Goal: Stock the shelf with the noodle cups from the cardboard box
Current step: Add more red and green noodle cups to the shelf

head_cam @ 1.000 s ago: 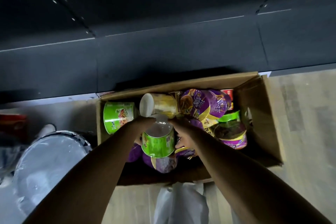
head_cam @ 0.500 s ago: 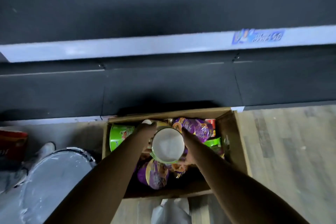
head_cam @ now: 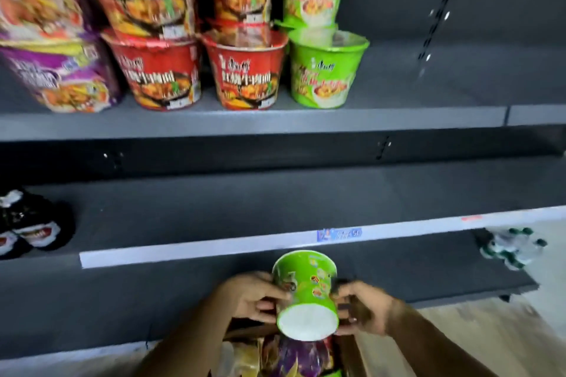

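A green noodle cup (head_cam: 306, 288) is held between both hands, tipped so its white bottom faces me. My left hand (head_cam: 248, 300) grips its left side and my right hand (head_cam: 363, 309) grips its right side. The cup hangs above the cardboard box (head_cam: 355, 355), where purple cups (head_cam: 301, 356) lie in a heap. On the upper shelf (head_cam: 398, 115) stand stacked cups: purple ones (head_cam: 58, 76) at the left, red ones (head_cam: 245, 70) in the middle, green ones (head_cam: 324, 70) on the right.
The middle shelf (head_cam: 214, 211) holds dark packets (head_cam: 30, 223) at its far left and carries a white price strip (head_cam: 214, 246) on its edge. Bottles with green caps (head_cam: 511, 246) stand at the right. Wooden floor shows at the lower right.
Both hands lifted the green cup out of the box and tipped it. My view swung up from the box to the shelves.
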The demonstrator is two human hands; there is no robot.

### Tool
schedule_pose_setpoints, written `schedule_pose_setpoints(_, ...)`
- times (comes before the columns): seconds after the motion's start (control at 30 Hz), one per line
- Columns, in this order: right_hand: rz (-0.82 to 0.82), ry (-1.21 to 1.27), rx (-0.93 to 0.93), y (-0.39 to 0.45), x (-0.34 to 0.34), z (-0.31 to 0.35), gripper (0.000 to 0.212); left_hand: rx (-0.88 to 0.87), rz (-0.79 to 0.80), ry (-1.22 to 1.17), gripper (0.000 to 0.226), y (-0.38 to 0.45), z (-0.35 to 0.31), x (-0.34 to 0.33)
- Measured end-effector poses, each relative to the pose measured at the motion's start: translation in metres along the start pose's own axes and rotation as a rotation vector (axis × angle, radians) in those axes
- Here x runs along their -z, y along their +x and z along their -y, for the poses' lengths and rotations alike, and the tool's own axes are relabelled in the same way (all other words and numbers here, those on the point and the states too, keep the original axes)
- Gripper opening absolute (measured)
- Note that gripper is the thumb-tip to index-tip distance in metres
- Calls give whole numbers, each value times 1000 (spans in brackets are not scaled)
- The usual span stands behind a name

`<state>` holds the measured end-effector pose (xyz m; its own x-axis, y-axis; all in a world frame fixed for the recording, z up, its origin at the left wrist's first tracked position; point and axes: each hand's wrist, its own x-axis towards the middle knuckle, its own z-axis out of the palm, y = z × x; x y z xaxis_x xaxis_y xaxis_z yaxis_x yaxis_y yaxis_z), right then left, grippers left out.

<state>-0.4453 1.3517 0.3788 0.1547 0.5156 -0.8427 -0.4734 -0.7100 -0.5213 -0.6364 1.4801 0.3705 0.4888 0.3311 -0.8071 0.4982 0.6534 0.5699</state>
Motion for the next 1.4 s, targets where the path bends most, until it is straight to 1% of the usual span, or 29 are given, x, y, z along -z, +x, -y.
schedule_pose_setpoints(0.07, 72, -12, 71, -24, 9, 24, 6, -75, 42, 77, 31, -22, -25, -6)
schedule_pose_setpoints(0.1, 106, -9, 123, -34, 14, 36, 13, -114, 70, 124, 32, -33, -38, -10)
schedule_pose_setpoints(0.13, 136, 4, 187, -43, 22, 47, 25, -157, 94, 156, 35, -45, -51, -14)
schedule_pose_setpoints(0.2, 214, 51, 314, -60, 37, 67, 59, -251, 124, 173, 46, -67, -78, -21)
schedule_pose_setpoints(0.23, 271, 72, 365, -69, 45, 77, 73, -298, 139, 172, 47, -80, -92, -27)
schedule_pose_setpoints(0.27, 325, 88, 411, -78, 51, 88, 80, -346, 155, 176, 43, -93, -106, -33)
schedule_pose_setpoints(0.33, 426, 96, 496, -96, 57, 111, 84, -435, 181, 216, 29, -121, -133, -50)
schedule_pose_setpoints(0.37, 473, 86, 537, -106, 57, 123, 86, -480, 192, 238, 26, -135, -146, -59)
schedule_pose_setpoints(0.43, 545, 61, 615, -129, 55, 154, 89, -563, 181, 250, 25, -158, -170, -75)
schedule_pose_setpoints(0.47, 570, 57, 657, -142, 53, 170, 86, -607, 165, 233, 27, -168, -181, -82)
schedule_pose_setpoints(0.53, 624, 57, 746, -168, 48, 200, 79, -703, 140, 184, 36, -185, -203, -92)
schedule_pose_setpoints(0.6, 676, 60, 834, -190, 42, 228, 76, -810, 137, 149, 43, -199, -225, -97)
schedule_pose_setpoints(0.63, 694, 73, 875, -198, 40, 241, 75, -857, 131, 133, 50, -204, -236, -98)
schedule_pose_setpoints(0.67, 717, 81, 914, -205, 37, 253, 74, -899, 117, 116, 65, -210, -246, -98)
schedule_pose_setpoints(0.73, 751, 80, 981, -216, 29, 273, 71, -973, 96, 73, 102, -219, -263, -97)
schedule_pose_setpoints(0.77, 745, 72, 1013, -222, 25, 282, 68, -1001, 98, 45, 114, -223, -271, -96)
schedule_pose_setpoints(0.83, 671, 10, 1088, -231, 16, 294, 67, -1023, 123, -23, 125, -230, -282, -93)
schedule_pose_setpoints(0.9, 604, -49, 1154, -238, 9, 301, 74, -1001, 200, -81, 121, -239, -289, -91)
schedule_pose_setpoints(1.0, 652, -55, 1167, -236, 4, 310, 77, -981, 340, -138, 103, -248, -292, -90)
schedule_pose_setpoints(1.07, 689, -57, 1145, -235, -1, 314, 75, -1004, 358, -150, 103, -252, -294, -92)
schedule_pose_setpoints(1.17, 702, -37, 1142, -235, -4, 318, 68, -1029, 309, -146, 109, -252, -302, -91)
schedule_pose_setpoints(1.23, 694, -13, 1153, -238, -5, 318, 61, -1054, 249, -148, 107, -250, -308, -90)
schedule_pose_setpoints(1.27, 676, -17, 1168, -237, -6, 320, 56, -1073, 211, -144, 101, -249, -311, -89)
schedule_pose_setpoints(1.37, 600, -35, 1198, -236, -8, 326, 44, -1100, 68, -125, 67, -244, -318, -86)
schedule_pose_setpoints(1.4, 581, -42, 1200, -233, -8, 330, 42, -1107, 28, -115, 62, -241, -320, -83)
